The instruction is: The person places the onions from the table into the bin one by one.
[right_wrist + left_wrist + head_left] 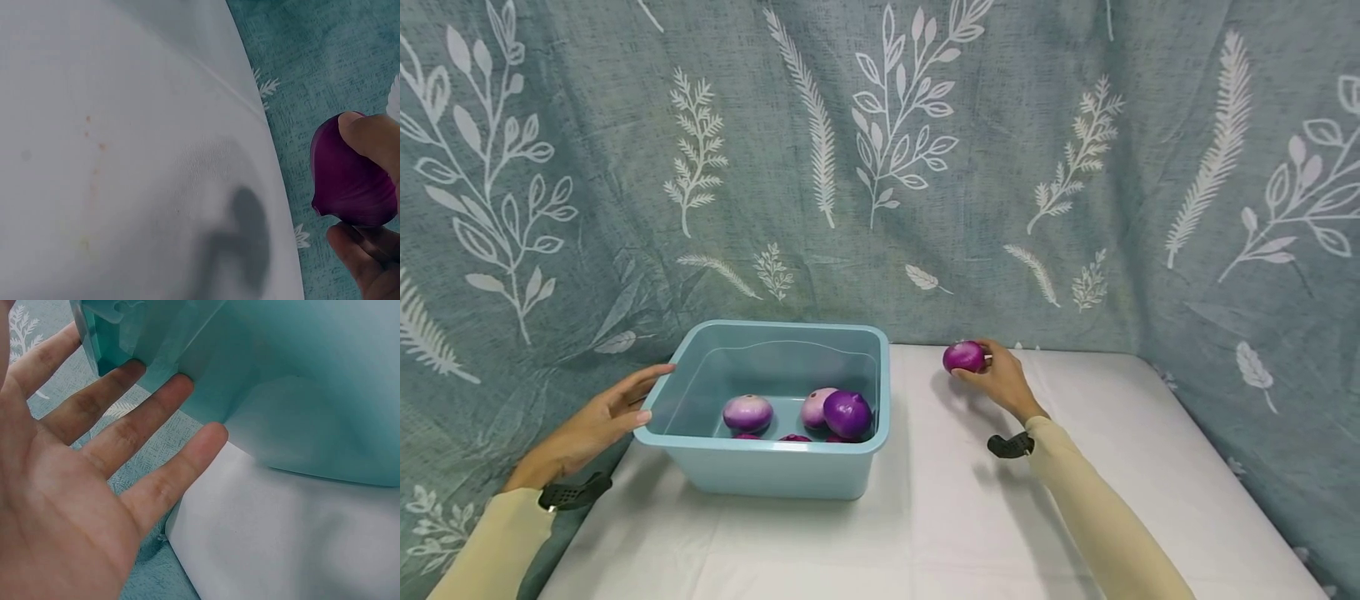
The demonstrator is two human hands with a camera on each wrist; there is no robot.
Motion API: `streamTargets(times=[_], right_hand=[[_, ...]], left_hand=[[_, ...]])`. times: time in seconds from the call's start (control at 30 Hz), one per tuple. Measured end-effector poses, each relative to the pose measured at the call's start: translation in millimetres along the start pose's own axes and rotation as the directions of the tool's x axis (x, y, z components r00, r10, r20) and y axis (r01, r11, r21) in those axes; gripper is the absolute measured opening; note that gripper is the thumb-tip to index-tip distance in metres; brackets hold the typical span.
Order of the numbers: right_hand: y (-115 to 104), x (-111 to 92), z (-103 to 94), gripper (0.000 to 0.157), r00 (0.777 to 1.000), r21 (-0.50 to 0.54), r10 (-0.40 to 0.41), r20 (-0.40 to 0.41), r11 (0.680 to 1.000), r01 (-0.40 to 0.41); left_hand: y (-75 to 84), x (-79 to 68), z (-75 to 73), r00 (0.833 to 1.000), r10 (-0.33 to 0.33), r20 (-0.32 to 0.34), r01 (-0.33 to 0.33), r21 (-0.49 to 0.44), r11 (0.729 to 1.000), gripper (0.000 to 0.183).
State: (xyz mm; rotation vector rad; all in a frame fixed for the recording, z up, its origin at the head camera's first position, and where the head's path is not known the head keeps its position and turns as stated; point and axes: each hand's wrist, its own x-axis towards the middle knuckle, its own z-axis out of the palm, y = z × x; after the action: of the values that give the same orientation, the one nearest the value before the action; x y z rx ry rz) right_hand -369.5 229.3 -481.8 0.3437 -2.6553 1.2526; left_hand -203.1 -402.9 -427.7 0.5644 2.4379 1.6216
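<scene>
A light-blue plastic tub [767,468] stands on the white table, with several red onions [748,413] in it, some partly hidden by its front wall. At its left rim is my left hand [597,423]; in the left wrist view the fingers [140,428] are spread and nearly straight, tips at the tub's outer wall [294,425]. My right hand [1002,379] holds one red onion [964,357] between thumb and fingers, to the right of the tub near the table's far edge. In the right wrist view this purple onion [350,175] hangs with its pointed tip showing.
The white-covered table [940,500] extends right of the tub and in front of it. A blue-green curtain with white leaf prints [917,250] hangs close behind the table and along both sides. Black straps [1011,446] circle both wrists. Small orange stains [94,169] mark the cloth.
</scene>
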Motion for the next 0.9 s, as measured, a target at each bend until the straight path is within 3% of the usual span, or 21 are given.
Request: streamTargets(times=[0.63,0.9], right_hand=[[-48,-9,-2.4,0.083,0.993,-0.039,-0.115,0.032,0.992,0.117],[-77,-16,-4.5,0.081,0.983,-0.005,-0.177,0.054,0.984,0.177]], left_hand=[[-4.2,1.0,-0.7,0.999,0.031,0.014,-0.030,-0.065,0.997,0.064],[-2.3,1.4,-0.4,1.000,-0.015,-0.002,0.015,-0.009,1.000,0.064]])
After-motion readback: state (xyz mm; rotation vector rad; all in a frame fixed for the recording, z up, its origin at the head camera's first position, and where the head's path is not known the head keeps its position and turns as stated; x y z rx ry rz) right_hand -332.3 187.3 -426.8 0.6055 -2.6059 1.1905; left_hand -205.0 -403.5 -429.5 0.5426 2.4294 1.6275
